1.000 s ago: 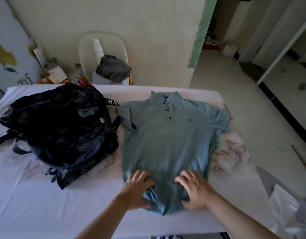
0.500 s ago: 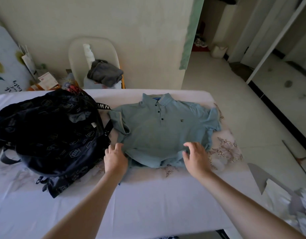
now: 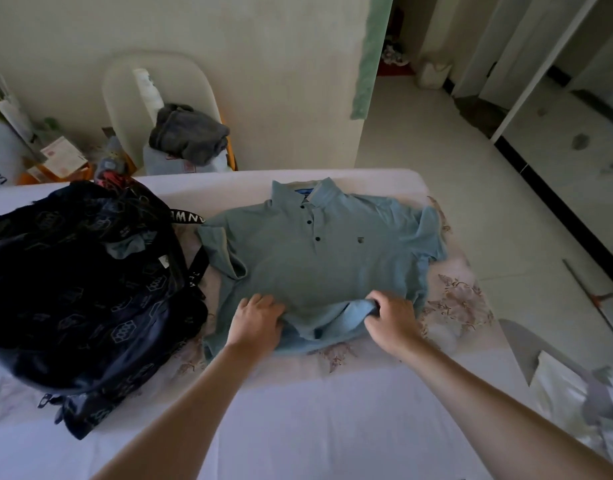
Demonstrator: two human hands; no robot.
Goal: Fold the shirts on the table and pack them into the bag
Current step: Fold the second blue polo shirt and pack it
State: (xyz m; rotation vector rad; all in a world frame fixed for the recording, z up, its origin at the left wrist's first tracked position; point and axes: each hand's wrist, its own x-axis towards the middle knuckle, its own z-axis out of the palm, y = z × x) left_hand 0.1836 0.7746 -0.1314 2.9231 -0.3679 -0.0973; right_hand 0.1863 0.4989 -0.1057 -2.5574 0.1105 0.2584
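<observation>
Right grip [image 3: 390, 315] pinches folded-up hem of shirt [image 3: 319, 268], left grip [image 3: 256, 318] bears on it (pinch or press unclear), both shifted inward from before; shirt body just beyond, bag [image 3: 73, 289] left.

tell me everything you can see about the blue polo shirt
The polo shirt is a pale blue-green, soft-looking knit with collar, dark buttons, chest logo and short sleeves. It lies front up on the table, collar far, beside the bag. Its hem is bunched upward; the right hand grips it, the left hand rests bent-fingered on it.
</observation>
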